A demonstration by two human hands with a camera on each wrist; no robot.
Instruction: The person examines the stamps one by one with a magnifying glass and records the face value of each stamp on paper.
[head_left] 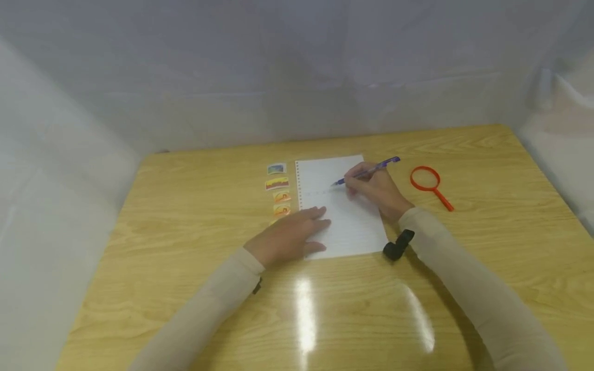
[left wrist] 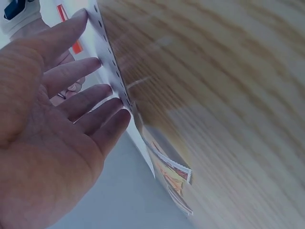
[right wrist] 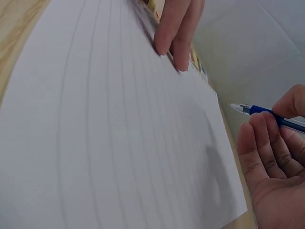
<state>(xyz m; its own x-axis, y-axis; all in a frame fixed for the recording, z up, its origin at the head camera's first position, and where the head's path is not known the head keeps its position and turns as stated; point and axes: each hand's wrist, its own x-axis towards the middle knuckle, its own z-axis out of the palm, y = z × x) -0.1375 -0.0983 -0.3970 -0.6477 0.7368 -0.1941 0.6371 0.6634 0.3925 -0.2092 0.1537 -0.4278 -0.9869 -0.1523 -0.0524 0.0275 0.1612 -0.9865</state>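
A white lined sheet with punched holes along its left edge lies on the wooden table. My right hand grips a blue pen between thumb and fingers, its tip low over the upper half of the sheet. Faint marks run along a line left of the tip. With fingers spread, my left hand rests on the sheet's lower left part. In the right wrist view the pen's clear tip points left, and the left fingers touch the paper's edge.
A column of small colourful stamps lies left of the sheet, the lowest partly hidden by my left hand. To the right lies a red magnifying glass. Pale cloth hangs behind the table's back edge.
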